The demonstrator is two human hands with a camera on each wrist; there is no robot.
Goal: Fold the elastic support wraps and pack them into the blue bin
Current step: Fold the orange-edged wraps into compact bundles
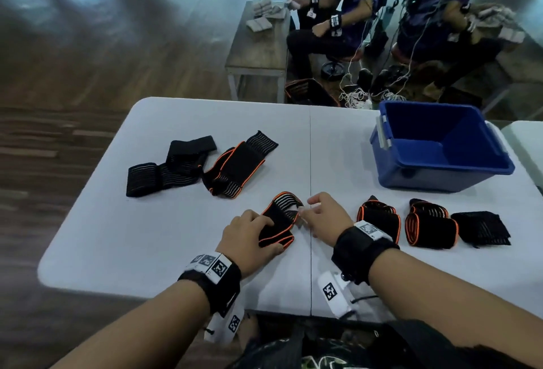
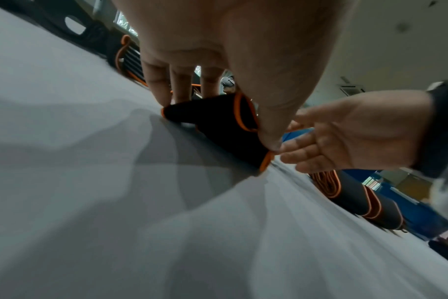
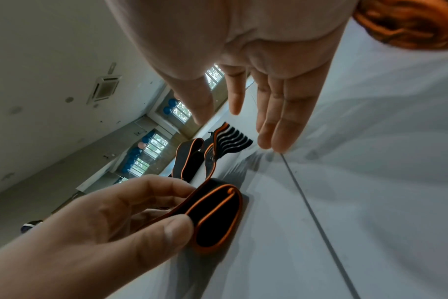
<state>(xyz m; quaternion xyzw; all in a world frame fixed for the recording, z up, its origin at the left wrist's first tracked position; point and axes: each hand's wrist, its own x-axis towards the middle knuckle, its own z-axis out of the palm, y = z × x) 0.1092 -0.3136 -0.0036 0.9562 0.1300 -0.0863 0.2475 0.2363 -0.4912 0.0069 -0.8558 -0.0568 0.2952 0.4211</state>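
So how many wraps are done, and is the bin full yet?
Three folded wraps sit right of the hands. The left hand grips a fourth wrap, half folded; the right hand is open beside it. Two unfolded wraps wait further left. The blue bin looks empty.

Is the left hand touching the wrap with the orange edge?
Touching. The right wrist view shows the left hand pinching the folded orange-edged wrap between thumb and fingers, on the table.
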